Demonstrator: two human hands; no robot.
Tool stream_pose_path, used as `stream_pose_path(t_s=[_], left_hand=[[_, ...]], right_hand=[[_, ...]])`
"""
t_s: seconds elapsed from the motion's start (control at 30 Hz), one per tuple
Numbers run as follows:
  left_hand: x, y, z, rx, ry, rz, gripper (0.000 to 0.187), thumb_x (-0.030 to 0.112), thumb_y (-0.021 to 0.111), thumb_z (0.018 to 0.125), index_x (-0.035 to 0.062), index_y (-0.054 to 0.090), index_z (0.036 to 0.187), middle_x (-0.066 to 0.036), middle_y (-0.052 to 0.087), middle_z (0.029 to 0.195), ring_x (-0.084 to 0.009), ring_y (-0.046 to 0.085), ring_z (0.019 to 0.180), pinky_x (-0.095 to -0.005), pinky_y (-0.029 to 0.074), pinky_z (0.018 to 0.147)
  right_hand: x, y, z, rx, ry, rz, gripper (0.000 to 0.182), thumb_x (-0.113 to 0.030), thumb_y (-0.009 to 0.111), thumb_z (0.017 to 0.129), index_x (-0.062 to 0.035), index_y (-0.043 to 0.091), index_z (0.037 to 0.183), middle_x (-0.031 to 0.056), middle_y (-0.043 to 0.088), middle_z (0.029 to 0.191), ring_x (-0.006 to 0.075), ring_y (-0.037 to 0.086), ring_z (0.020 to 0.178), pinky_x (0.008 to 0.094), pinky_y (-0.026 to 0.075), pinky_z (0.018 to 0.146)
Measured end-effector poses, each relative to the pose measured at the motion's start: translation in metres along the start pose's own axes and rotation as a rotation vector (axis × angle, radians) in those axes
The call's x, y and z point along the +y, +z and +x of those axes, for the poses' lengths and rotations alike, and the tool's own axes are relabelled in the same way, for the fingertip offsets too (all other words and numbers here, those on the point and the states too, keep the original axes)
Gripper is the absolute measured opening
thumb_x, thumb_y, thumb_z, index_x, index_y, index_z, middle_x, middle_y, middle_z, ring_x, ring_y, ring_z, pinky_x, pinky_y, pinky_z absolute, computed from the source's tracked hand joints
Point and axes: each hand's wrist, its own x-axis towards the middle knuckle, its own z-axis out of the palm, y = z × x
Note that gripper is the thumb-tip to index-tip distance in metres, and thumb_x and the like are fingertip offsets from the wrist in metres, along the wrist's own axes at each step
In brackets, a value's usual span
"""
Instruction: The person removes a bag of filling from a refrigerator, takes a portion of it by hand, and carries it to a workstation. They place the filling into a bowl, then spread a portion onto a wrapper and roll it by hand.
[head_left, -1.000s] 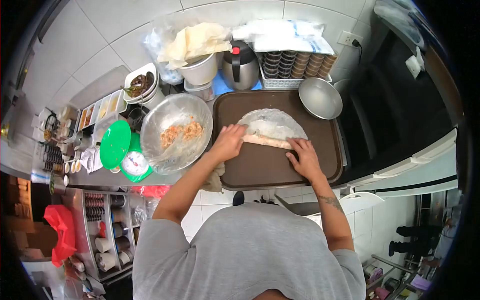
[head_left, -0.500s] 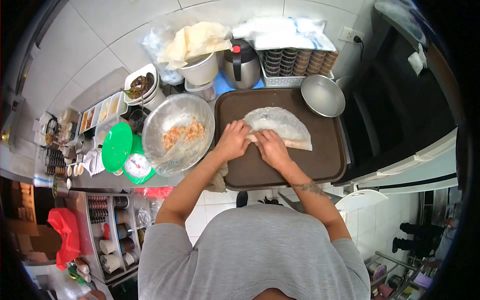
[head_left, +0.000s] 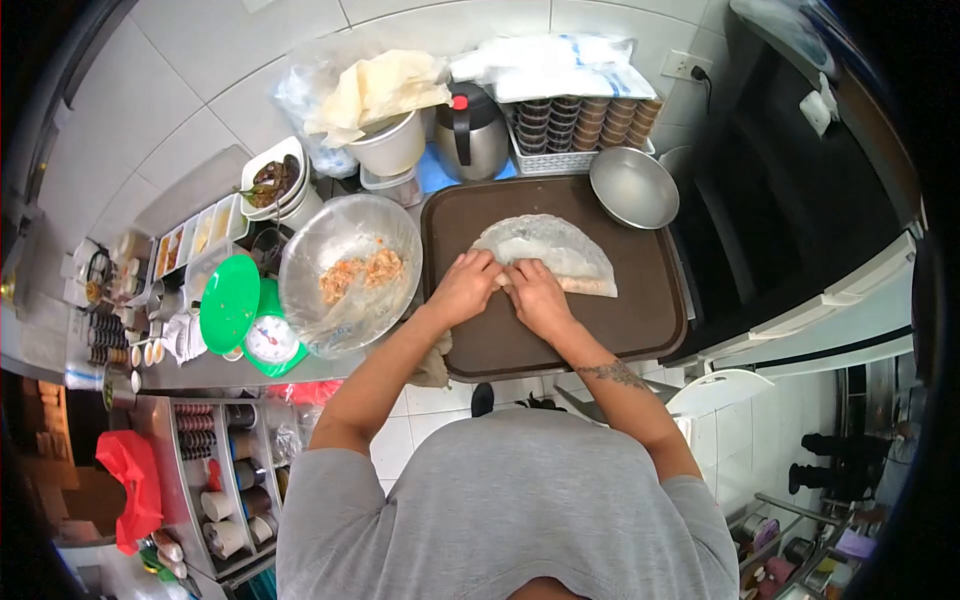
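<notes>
On the brown tray (head_left: 610, 330) lies a thin, whitish translucent wrapper (head_left: 545, 238), shaped like a half circle, its near edge folded over into a roll. My left hand (head_left: 466, 288) closes its fingers on the left end of that edge. Beside it, my right hand (head_left: 538, 298) has curled fingers pressed on the same edge, nearer the middle. Some pinkish filling shows faintly along the fold to the right; my fingers hide the rest. Left of the tray, a plastic-lined bowl (head_left: 310, 235) holds orange-pink chopped filling (head_left: 362, 274).
A metal bowl (head_left: 634, 188) rests on the tray's far right corner. Behind the tray stand a steel jug (head_left: 472, 135) and a white basket (head_left: 560, 162) of stacked small containers. A green kitchen scale (head_left: 270, 345) is at the left. A dark cabinet (head_left: 780, 210) borders the right side.
The whole view has shifted slightly. Both hands stay on the wrapper's near edge, with only small finger movement.
</notes>
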Motion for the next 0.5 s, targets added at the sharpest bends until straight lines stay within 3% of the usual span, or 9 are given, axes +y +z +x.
stream_pose_path(t_s=[0.1, 0.3, 0.5], left_hand=[[-0.005, -0.004, 0.002, -0.049, 0.008, 0.021, 0.026, 0.010, 0.066, 0.076, 0.0038, 0.060, 0.101, -0.011, 0.053, 0.103, -0.0313, 0.051, 0.101, -0.0417, 0.041, 0.086], [0.005, -0.012, 0.006, -0.002, -0.030, -0.007, 0.029, 0.011, 0.066, 0.077, 0.0047, 0.058, 0.104, -0.010, 0.053, 0.103, -0.0301, 0.050, 0.101, -0.0414, 0.041, 0.086], [-0.004, 0.000, 0.007, -0.109, 0.004, 0.022, 0.033, 0.014, 0.068, 0.076, 0.0049, 0.057, 0.106, -0.010, 0.053, 0.104, -0.0299, 0.050, 0.103, -0.0424, 0.040, 0.087]], right_hand=[[0.004, 0.005, 0.000, -0.058, 0.013, -0.041, 0.034, -0.005, 0.062, 0.077, 0.0020, 0.058, 0.110, 0.0158, 0.052, 0.113, 0.0332, 0.049, 0.105, 0.0398, 0.042, 0.093], [-0.003, -0.015, 0.002, 0.139, 0.110, 0.042, 0.032, -0.006, 0.067, 0.074, -0.0008, 0.061, 0.105, 0.0139, 0.056, 0.104, 0.0323, 0.051, 0.100, 0.0396, 0.043, 0.091], [0.013, -0.015, 0.002, -0.174, 0.067, 0.058, 0.051, -0.007, 0.069, 0.074, -0.0037, 0.052, 0.122, 0.0171, 0.055, 0.109, 0.0344, 0.050, 0.106, 0.0394, 0.041, 0.094]])
